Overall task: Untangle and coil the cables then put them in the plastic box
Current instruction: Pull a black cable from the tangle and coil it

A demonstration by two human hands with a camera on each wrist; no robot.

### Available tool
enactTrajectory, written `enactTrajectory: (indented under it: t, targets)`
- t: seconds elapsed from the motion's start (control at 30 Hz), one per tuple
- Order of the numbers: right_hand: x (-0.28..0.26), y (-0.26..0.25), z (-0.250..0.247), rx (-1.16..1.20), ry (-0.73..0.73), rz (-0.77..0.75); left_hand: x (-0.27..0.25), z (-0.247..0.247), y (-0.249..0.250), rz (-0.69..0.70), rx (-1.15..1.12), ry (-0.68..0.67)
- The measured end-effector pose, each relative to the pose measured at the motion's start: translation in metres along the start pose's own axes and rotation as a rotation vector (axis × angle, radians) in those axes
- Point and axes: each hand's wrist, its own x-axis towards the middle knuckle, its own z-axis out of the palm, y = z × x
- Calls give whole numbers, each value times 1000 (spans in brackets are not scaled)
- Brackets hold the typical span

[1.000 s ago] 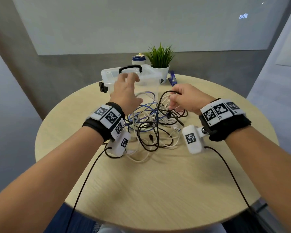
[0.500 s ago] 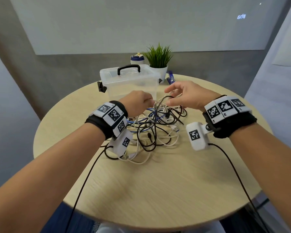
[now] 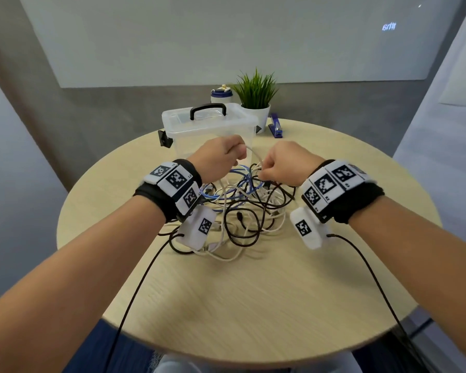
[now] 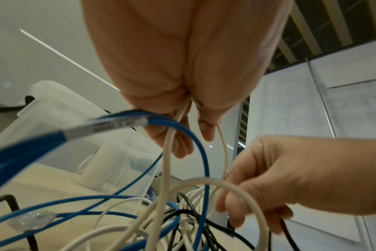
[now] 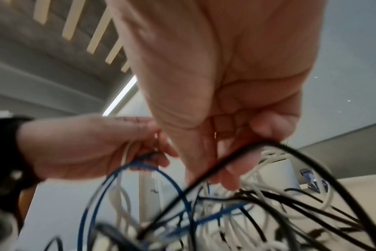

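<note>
Two hands at work over a knot of cables heaped at mid-table, black, white and blue strands looped through one another. Left hand raised above the heap, fingers curled tight round a white cable and a blue cable, both drooping from the fist down into the pile. Right hand just beside it, lower, fingers closed on white strands; from the right wrist view, a black cable also running under the fingers and arching off to the side. Hands near but not touching, linked by a white strand arcing between them.

Behind the tangle, toward the far edge: plastic box, clear, lid on, black handle upright on top, black latch showing at its left end. Right of the box, a potted plant in a white pot; behind, a small jar with a blue lid; further right, a blue stapler flat on the table. None of the cables inside the box; all on the wood or in the hands.
</note>
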Motion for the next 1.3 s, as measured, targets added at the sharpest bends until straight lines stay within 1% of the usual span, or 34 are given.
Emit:
enactTrajectory:
  t: [0.07,0.17,0.3,0.37,0.47,0.53,0.63,0.7,0.77,0.83,0.9,0.93,1.07,1.2,1.3]
  targets:
    - [2,0,7,-52,-42,15,0,-2,-3,-11,-75,58]
    - [5,-2,19,-125,-43,9,-1,-4,-5,-20,-170,114]
    - [12,-9,30,-160,52,40,-4,-4,-3,-14,-315,77]
    - [15,-14,32,-177,76,56,-6,-3,-1,6,-372,63]
    - [17,-19,37,-260,56,18,-7,-5,2,29,-416,91]
    - [18,-19,40,-244,63,11,-6,-7,1,18,-386,125]
    - [23,-13,34,-41,100,20,-4,-11,-7,-43,-283,156]
    - [24,-7,24,134,118,5,-4,-12,-12,-74,-202,131]
    - [22,-4,14,333,142,-22,-6,-12,-16,-51,-150,79]
    - [19,-5,5,590,165,-33,-8,-10,-15,5,-138,29]
    - [16,-8,-4,787,177,-65,-6,-8,-15,40,-110,7]
    - [14,-10,-8,852,179,-92,-4,-6,-15,30,-80,2]
    - [7,-18,-29,1100,184,-248,-1,-4,-16,-86,101,-34]
    - [-2,-18,-51,1356,237,-400,-1,-3,-19,-129,84,-27]
    - [-7,-15,-59,1471,260,-464,-2,-1,-21,-162,110,-36]
